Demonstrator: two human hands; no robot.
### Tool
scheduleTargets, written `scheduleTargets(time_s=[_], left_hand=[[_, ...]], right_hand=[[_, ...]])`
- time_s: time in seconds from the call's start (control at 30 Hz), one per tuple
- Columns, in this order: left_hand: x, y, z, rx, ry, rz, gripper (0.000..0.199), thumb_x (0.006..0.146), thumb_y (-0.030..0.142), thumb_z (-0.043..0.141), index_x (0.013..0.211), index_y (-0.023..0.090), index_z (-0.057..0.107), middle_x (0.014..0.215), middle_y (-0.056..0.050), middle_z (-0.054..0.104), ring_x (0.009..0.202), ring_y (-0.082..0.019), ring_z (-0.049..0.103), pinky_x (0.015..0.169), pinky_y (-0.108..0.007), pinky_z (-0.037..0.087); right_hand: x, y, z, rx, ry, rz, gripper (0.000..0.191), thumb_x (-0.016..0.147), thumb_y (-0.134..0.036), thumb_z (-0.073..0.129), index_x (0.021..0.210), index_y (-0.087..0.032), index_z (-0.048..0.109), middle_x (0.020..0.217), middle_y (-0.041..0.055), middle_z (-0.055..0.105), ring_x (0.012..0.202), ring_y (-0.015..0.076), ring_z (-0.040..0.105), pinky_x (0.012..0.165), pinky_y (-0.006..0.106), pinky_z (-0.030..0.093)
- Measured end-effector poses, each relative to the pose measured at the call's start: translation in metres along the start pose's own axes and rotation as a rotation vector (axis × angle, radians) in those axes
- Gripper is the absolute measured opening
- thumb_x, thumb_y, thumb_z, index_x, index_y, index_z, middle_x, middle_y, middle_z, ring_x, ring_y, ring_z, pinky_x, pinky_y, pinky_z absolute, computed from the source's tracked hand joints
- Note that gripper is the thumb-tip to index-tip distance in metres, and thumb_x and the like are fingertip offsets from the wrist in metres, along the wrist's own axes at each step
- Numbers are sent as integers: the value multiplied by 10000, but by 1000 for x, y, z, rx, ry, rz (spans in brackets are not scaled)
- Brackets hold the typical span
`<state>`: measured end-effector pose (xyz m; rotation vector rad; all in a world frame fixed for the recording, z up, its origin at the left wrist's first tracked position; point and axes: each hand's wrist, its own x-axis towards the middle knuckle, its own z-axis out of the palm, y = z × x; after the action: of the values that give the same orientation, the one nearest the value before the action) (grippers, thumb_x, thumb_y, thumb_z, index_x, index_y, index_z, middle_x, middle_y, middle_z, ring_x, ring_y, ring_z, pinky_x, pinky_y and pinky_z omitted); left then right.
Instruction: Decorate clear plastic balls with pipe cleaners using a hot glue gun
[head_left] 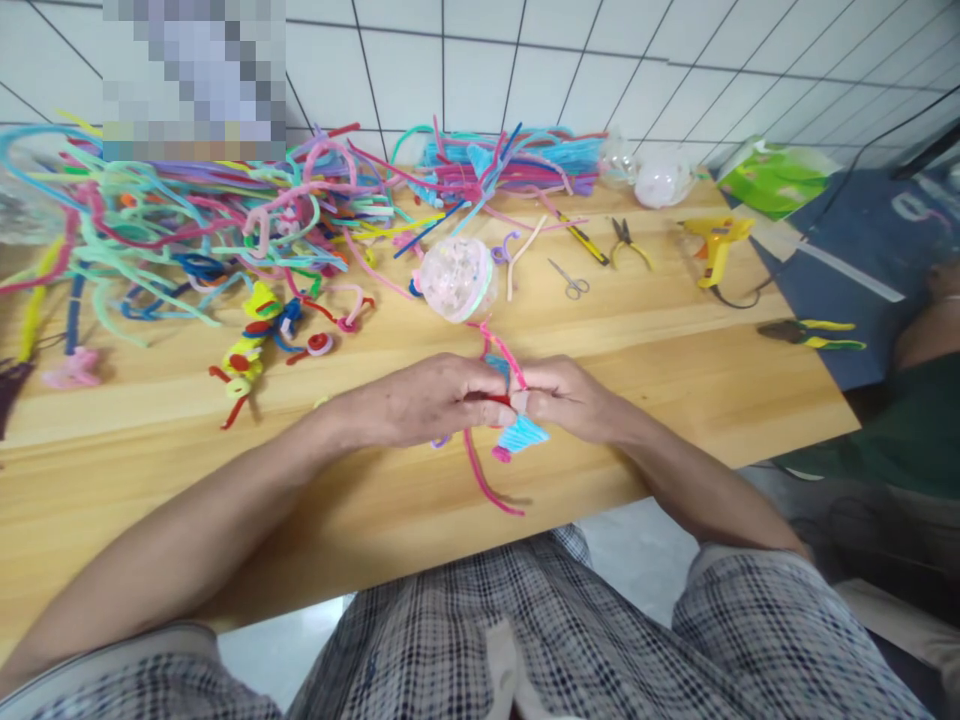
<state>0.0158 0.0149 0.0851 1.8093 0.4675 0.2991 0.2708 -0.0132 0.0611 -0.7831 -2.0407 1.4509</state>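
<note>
Both hands meet over the wooden table near its front edge, pinching a small figure of pipe cleaners between them. The figure has a light blue striped piece [523, 435] below the fingertips and a long pink pipe cleaner [480, 478] trailing down from it. Another pink strand rises above the fingers. My left hand [442, 398] is closed on its left side, with a bit of red showing at the fingertips. From the right, my right hand [566, 396] is closed on it too. Just behind the hands stands a clear ball [457, 278] with pink and white filling.
Tangled pipe cleaners [172, 220] cover the back left of the table [360, 520]. A yellow figure [251, 345] lies left. Scissors [572, 280], a cutter [585, 240], pliers [630, 245] and a glue gun [716, 245] lie right. A person [922, 400] is at the far right.
</note>
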Motion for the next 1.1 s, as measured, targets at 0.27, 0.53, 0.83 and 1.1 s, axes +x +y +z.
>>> scheduleTargets(time_s=[0.27,0.53,0.83,1.1], left_hand=[[7,7,26,-291,205,25,545,1096,567,708,729,184,585,700,33,478,628,-109,443,592,-246,379],[0,9,38,-102,534,83,498,1117,479,675,719,182,637,709,10,568,671,-127,512,663,-271,426],[4,8,20,-131,627,-8,472,1091,562,718,792,197,702,720,-5,589,647,-134,552,577,-234,460],[5,0,25,-214,397,-163,529,1028,687,741,836,198,684,726,20,532,561,-107,477,483,-217,401]], right_hand=[[-3,4,12,240,289,56,376,1000,-411,693,711,-226,541,674,-58,467,604,111,402,584,282,338],[0,-3,16,168,726,-7,311,923,-334,716,662,-239,577,638,-40,536,600,135,472,610,303,395],[2,9,-21,-29,759,-78,290,972,-355,680,702,-246,683,722,2,673,727,191,625,743,359,479],[0,-7,-4,-313,348,-116,432,1177,-567,525,951,-235,685,905,44,679,845,212,619,818,369,471]])
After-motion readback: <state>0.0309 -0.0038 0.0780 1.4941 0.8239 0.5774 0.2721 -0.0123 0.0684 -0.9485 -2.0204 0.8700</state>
